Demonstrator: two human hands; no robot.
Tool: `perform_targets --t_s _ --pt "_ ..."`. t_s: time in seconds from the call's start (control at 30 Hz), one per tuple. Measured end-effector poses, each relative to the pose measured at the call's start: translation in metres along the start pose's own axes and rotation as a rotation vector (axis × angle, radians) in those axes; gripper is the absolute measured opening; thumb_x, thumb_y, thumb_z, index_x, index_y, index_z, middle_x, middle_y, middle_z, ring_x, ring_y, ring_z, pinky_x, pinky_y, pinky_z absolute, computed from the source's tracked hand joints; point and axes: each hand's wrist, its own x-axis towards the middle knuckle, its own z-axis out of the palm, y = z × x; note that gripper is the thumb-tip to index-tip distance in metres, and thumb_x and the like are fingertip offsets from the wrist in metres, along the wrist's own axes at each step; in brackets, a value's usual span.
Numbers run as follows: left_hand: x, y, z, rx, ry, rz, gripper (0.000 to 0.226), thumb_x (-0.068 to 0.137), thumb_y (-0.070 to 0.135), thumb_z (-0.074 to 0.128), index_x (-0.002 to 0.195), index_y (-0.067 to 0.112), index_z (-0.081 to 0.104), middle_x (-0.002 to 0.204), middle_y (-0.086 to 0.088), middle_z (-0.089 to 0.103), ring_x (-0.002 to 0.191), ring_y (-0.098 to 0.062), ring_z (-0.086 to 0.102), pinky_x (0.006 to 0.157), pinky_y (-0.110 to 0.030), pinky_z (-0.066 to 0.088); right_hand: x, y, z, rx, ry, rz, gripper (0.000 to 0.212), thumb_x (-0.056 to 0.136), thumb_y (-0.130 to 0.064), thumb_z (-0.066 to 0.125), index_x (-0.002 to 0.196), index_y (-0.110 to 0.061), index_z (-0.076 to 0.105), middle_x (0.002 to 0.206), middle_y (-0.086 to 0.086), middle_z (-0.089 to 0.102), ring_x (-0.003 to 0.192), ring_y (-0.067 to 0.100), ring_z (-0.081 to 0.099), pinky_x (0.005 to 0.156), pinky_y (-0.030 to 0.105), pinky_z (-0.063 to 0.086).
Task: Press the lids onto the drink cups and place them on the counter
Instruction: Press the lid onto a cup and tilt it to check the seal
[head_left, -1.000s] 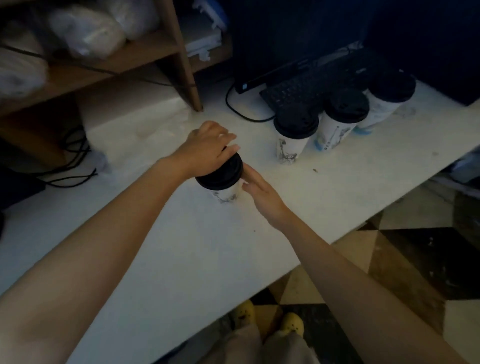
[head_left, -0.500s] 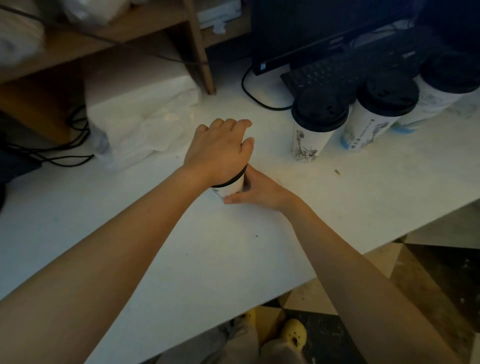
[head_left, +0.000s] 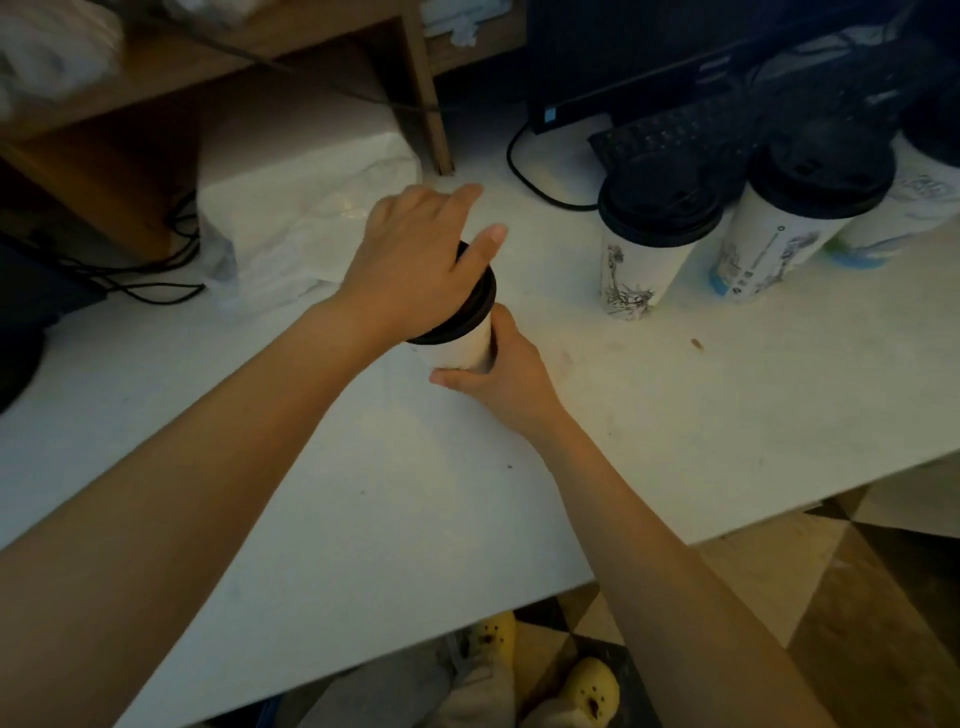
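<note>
two hands working one cup over the white counter (head_left: 363, 493).
the left hand (head_left: 415, 260) is lying on top of the black lid (head_left: 470, 312), palm pressing down and fingers stretched out rather than curled. the right hand (head_left: 501, 374) is wrapping its fingers and thumb round the white cup (head_left: 462, 348) just under that lid, hiding its base. right of the grip and well apart, three capped cups (head_left: 639, 260) are standing close together, a dark keyboard (head_left: 675, 135) lying beyond them. a white plastic bag (head_left: 301, 218) is sitting left of the grip.
</note>
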Motion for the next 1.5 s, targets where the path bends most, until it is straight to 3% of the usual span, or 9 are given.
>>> perform_targets --t_s 0.1,0.2,0.4,0.53,0.73,0.83,1.07,1.37,1.5 --pt "-0.002 0.004 0.006 -0.05 -0.065 -0.268 0.057 0.097 0.05 0.021 0.135 0.013 0.042 0.135 -0.014 0.05 0.125 -0.033 0.042 0.106 -0.05 0.032 -0.011 0.001 0.02 0.014 0.233 -0.032 0.072 0.07 -0.02 0.08 0.13 -0.014 0.041 0.121 -0.004 0.054 0.108 0.013 0.052 0.083 0.017 0.045" --pt "-0.006 0.003 0.009 -0.179 -0.042 -0.229 0.051 0.097 0.048 0.025 0.121 0.013 0.053 0.126 -0.011 0.056 0.117 -0.031 0.048 0.097 -0.051 0.041 -0.024 0.005 0.033 -0.035 0.3 -0.072 0.071 0.074 -0.018 0.077 0.134 -0.012 0.038 0.126 0.003 0.053 0.113 0.015 0.05 0.09 0.027 0.046" --pt "-0.009 -0.013 -0.005 -0.288 -0.139 0.063 0.037 0.094 0.044 0.04 0.123 0.029 0.058 0.128 0.008 0.056 0.124 -0.012 0.041 0.094 -0.027 0.031 -0.017 0.002 -0.014 -0.108 -0.042 -0.063 0.063 0.078 -0.016 0.074 0.13 -0.013 0.039 0.124 -0.003 0.052 0.114 0.011 0.052 0.075 0.002 0.04" --pt "-0.003 -0.012 -0.012 -0.252 -0.221 0.17 0.05 0.088 0.049 0.03 0.123 0.027 0.058 0.126 0.008 0.058 0.124 -0.013 0.04 0.103 -0.034 0.032 -0.001 0.001 -0.02 0.028 -0.217 -0.051 0.076 0.075 -0.009 0.076 0.138 -0.02 0.034 0.126 -0.009 0.051 0.116 0.007 0.051 0.089 0.013 0.045" --pt "0.004 0.0 -0.009 -0.114 -0.184 -0.059 0.056 0.093 0.06 0.023 0.138 0.031 0.042 0.142 -0.001 0.048 0.133 -0.025 0.037 0.108 -0.048 0.028 -0.003 0.01 0.015 -0.07 0.195 -0.13 0.077 0.062 -0.024 0.085 0.125 -0.015 0.04 0.12 0.0 0.052 0.111 0.018 0.052 0.09 0.034 0.05" --pt "0.005 0.007 0.0 0.033 -0.163 -0.137 0.062 0.093 0.061 0.02 0.142 0.028 0.035 0.145 -0.004 0.044 0.133 -0.027 0.037 0.11 -0.048 0.025 -0.005 0.01 0.026 -0.143 0.302 -0.164 0.08 0.06 -0.023 0.087 0.124 -0.008 0.042 0.117 0.003 0.046 0.11 0.02 0.047 0.087 0.029 0.046" --pt "0.005 0.008 0.006 0.05 -0.132 -0.124 0.048 0.095 0.047 0.028 0.136 0.024 0.037 0.139 -0.005 0.043 0.125 -0.026 0.04 0.095 -0.04 0.031 0.008 0.013 0.004 0.036 -0.092 -0.087 0.078 0.071 -0.014 0.08 0.133 -0.019 0.033 0.125 -0.006 0.049 0.117 0.007 0.05 0.091 0.014 0.046" --pt "0.005 0.01 0.007 0.044 -0.1 -0.117 0.041 0.093 0.042 0.033 0.124 0.018 0.044 0.127 -0.007 0.048 0.114 -0.026 0.044 0.088 -0.038 0.032 0.007 0.008 0.003 0.027 -0.092 -0.051 0.076 0.072 -0.012 0.079 0.126 -0.03 0.028 0.124 -0.005 0.052 0.113 0.007 0.053 0.087 0.011 0.047" --pt "0.003 0.01 -0.006 0.031 -0.212 -0.101 0.044 0.094 0.045 0.031 0.127 0.019 0.042 0.132 -0.008 0.045 0.119 -0.027 0.041 0.092 -0.042 0.032 0.001 -0.004 0.004 -0.019 -0.083 -0.003 0.08 0.072 -0.015 0.08 0.134 -0.018 0.03 0.13 -0.001 0.051 0.117 0.011 0.051 0.094 0.027 0.047"
